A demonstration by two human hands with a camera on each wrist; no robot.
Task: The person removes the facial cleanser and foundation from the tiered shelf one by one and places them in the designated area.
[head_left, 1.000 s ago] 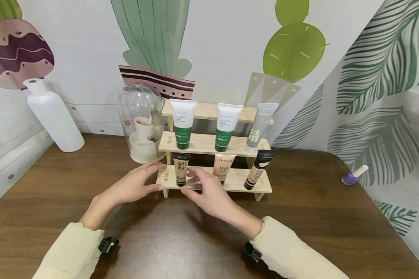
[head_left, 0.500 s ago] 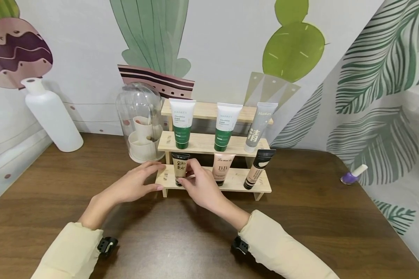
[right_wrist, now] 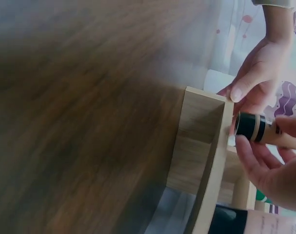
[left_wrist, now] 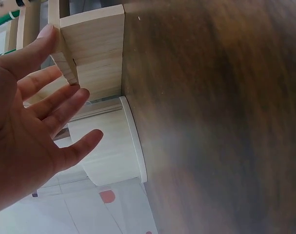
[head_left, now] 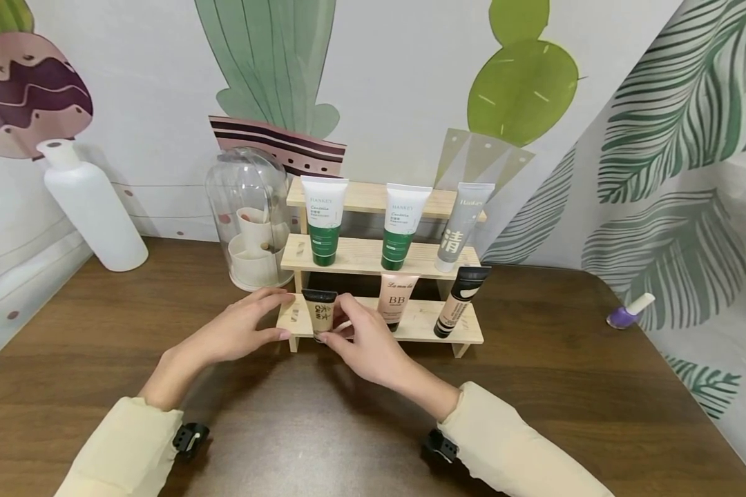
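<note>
My right hand (head_left: 376, 345) pinches a small tan cosmetic tube (head_left: 321, 310) with a black cap and a black crimped end, between thumb and fingers. In the right wrist view the tube's black cap (right_wrist: 246, 126) sits close to the edge of the lowest shelf. My left hand (head_left: 239, 328) has its fingers spread, fingertips at the left end of the wooden three-step rack (head_left: 423, 324). Seen from the left wrist, the thumb and fingertips (left_wrist: 84, 95) meet the shelf's corner. A pink BB cream tube (head_left: 398, 300) and a black-topped tube (head_left: 460, 304) stand on the same step.
Two white-and-green tubes (head_left: 324, 221) and a grey tube (head_left: 463, 228) stand on the middle step. Left of the rack is a clear dome (head_left: 239, 193) over white cups. A white bottle (head_left: 96, 207) leans at the left wall; a purple nail polish bottle (head_left: 624, 316) lies far right.
My right hand has closed on the small tan tube and drawn it slightly down and toward me; the tube now tilts a little. The left hand has stayed in place.
</note>
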